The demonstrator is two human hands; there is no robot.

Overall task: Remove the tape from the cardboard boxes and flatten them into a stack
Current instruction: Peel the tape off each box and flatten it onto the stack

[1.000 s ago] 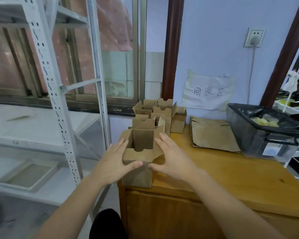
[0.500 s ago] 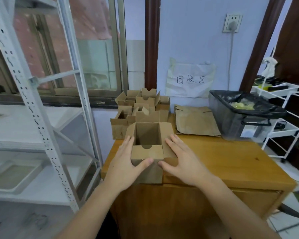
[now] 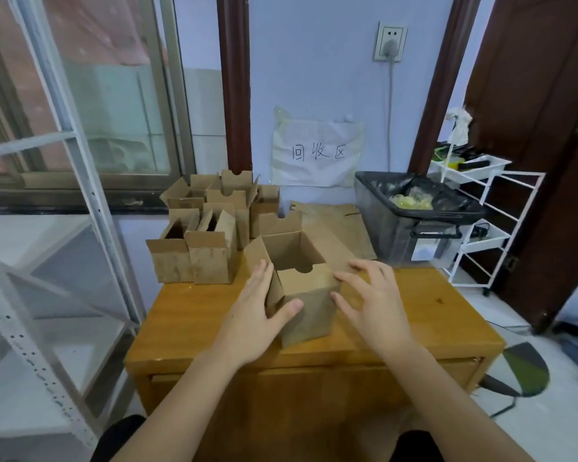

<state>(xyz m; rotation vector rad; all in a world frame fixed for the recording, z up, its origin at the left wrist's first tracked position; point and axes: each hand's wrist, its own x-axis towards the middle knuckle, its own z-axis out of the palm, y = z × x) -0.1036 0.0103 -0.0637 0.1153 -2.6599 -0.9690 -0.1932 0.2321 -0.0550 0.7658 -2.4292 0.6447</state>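
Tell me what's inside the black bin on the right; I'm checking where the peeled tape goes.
The black bin has a dark liner and holds a crumpled, yellowish translucent wad, possibly tape. Anything beneath it is hidden by the wad, liner and bin walls.

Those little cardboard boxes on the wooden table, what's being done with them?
A person is breaking them down. The left hand holds one open box near the table's front edge, thumb on its front face, while the right hand hovers at its other side, fingers curled. More upright boxes wait behind, beside a pile of flattened cardboard and a black-lined bin.
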